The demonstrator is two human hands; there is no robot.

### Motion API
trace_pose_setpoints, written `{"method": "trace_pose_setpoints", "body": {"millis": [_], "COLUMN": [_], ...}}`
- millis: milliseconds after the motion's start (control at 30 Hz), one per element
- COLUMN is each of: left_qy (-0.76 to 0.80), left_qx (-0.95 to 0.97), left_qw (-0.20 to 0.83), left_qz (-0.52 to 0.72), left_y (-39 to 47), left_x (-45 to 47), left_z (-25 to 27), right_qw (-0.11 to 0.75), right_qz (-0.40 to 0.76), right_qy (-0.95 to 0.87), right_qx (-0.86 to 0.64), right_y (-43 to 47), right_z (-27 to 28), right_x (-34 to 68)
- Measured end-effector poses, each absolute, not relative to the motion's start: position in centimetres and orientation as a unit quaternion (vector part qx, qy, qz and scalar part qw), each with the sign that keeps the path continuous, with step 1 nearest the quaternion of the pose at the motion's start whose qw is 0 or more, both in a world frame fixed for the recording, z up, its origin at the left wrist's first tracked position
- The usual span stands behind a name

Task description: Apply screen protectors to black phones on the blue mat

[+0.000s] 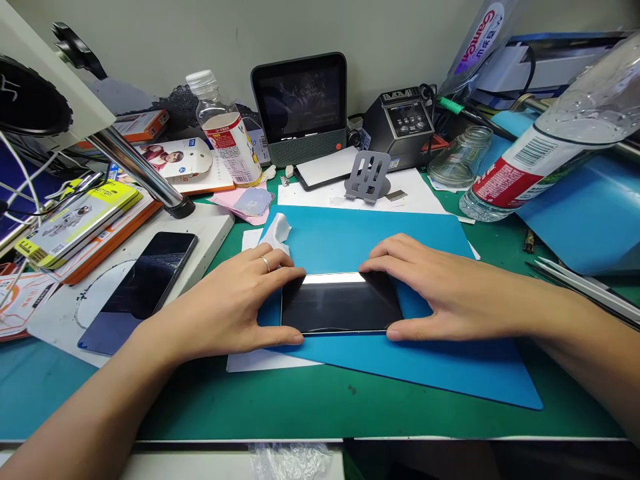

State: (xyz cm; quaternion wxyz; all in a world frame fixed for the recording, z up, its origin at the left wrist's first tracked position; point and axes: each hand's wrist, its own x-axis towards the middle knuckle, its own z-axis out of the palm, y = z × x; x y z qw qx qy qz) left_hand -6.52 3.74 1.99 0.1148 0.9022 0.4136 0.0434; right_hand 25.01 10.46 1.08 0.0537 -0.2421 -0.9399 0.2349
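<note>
A black smartphone (343, 307) lies sideways, screen up, on a blue mat (425, 363). My left hand (245, 297), with a ring on one finger, grips the phone's left end, thumb on the near edge and fingertips on the far edge. At the opposite end my right hand (425, 287) pinches the same two edges. A bright strip of light reflects along the far side of the screen. Just beyond my left fingers sits a crumpled white tissue (277, 233).
Another dark phone (145, 287) rests on a white base (205, 233) at left. A smart display (303, 100), a drink bottle (227, 133) and a grey phone stand (369, 175) stand behind the mat. At right are a large plastic bottle (530, 160), glass jar (463, 157) and tweezers (585, 290).
</note>
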Motion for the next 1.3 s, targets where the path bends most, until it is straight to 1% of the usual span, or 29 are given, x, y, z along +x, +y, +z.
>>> {"method": "trace_pose_setpoints", "body": {"millis": [200, 433, 567, 800, 1300], "left_qy": [0.418, 0.434, 0.436, 0.427, 0.424], "left_qx": [0.901, 0.891, 0.890, 0.895, 0.896], "left_qw": [0.109, 0.124, 0.128, 0.119, 0.118], "left_qz": [0.044, 0.048, 0.049, 0.047, 0.060], "left_y": [3.58, 3.55, 3.42, 3.42, 3.49], "left_x": [-6.34, -6.04, -6.11, -5.88, -5.99], "left_z": [1.82, 1.82, 1.81, 1.83, 1.81], "right_qw": [0.061, 0.042, 0.051, 0.050, 0.041], "right_qz": [0.241, 0.224, 0.216, 0.244, 0.251], "right_qy": [-0.937, -0.940, -0.944, -0.937, -0.936], "right_qx": [-0.247, -0.254, -0.245, -0.246, -0.245], "right_y": [10.44, 10.36, 10.46, 10.45, 10.82], "right_z": [1.16, 1.17, 0.99, 1.15, 0.66], "right_x": [24.76, 24.60, 24.80, 24.94, 25.47]}}
